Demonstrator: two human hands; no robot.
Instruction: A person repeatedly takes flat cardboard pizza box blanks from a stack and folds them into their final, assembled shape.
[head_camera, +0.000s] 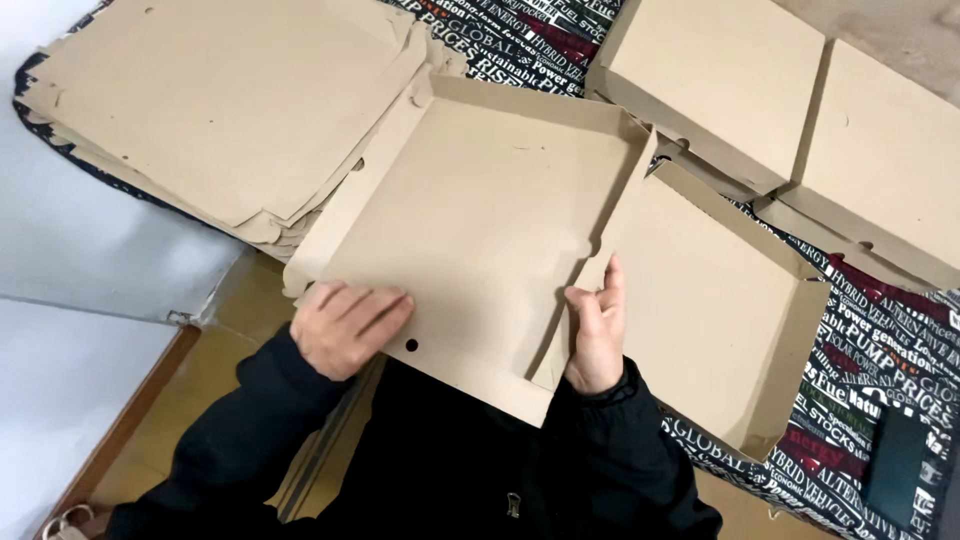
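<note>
A half-folded brown cardboard box (480, 210) lies open in front of me, its lid half (710, 300) spread to the right. My left hand (348, 326) presses flat on the box's near left corner, beside a small round hole. My right hand (597, 330) grips the folded-up side flap at the crease between the two halves. Both sleeves are black.
A stack of flat cardboard blanks (220, 110) lies at the upper left. Two folded, closed boxes (715, 80) (890, 160) sit at the upper right. The surface has a dark cloth with printed lettering (880, 340). A dark flat object (897, 465) lies at the lower right.
</note>
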